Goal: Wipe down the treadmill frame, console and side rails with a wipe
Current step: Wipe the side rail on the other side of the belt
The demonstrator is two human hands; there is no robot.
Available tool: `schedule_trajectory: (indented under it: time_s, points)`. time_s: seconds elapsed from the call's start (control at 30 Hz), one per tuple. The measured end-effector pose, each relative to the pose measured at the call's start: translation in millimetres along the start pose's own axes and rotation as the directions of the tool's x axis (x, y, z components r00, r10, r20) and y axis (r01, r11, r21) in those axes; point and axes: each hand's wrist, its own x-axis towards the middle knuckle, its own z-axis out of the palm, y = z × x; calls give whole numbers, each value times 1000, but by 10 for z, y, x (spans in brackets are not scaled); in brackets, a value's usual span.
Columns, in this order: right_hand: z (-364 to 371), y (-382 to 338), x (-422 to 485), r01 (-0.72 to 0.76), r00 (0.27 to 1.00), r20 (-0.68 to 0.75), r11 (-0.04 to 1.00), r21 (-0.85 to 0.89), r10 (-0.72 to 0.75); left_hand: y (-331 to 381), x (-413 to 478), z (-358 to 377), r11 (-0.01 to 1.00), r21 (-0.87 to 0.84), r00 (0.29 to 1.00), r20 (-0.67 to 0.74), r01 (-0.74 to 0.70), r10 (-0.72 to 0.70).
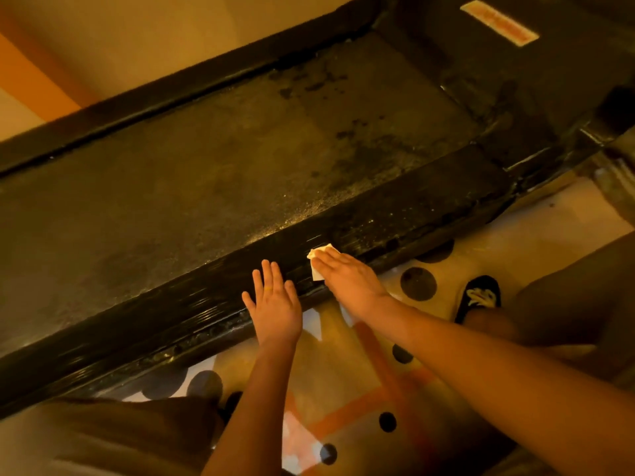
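My left hand [273, 305], fingers straight, braces on the side rail [412, 214] near its outer edge so my flat-fingered right hand [347, 273] can press the wipe [322, 253].

One wide-angle camera, worn on the person's head, looks steeply down from just above the treadmill's near side rail [395, 221]. The rail runs diagonally across the middle of the view, seen from close by. The belt [206, 166] lies beyond the rail, and patterned floor [343, 355] lies before it.

dim, warm amber light; wet glints along the side rail [395, 221]; edges bend, lower corners are blurred.
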Motion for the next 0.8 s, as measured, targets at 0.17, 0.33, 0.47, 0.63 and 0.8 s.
schedule_trajectory:
  time_s: [0.17, 0.33, 0.47, 0.63, 0.8]
  points:
    - [-100, 4, 77, 22, 1000, 17, 1000, -16, -22, 28, -103, -6, 999, 13, 999, 27, -31, 30]
    - [-118, 61, -49, 93, 993, 73, 994, -61, -88, 35, -89, 10, 1000, 5, 1000, 24, -15, 14]
    - [-88, 214, -177, 149, 987, 84, 978, -147, -138, 120, -79, 48, 999, -29, 1000, 0, 17, -17]
    - [-275, 617, -423, 52, 994, 103, 976, -213, -31, 157, -83, 130, 999, -18, 998, -49, 27, -28]
    - [-291, 536, -417, -6, 996, 88, 975, -221, 26, 160, -49, 182, 999, 42, 999, -47, -5, 7]
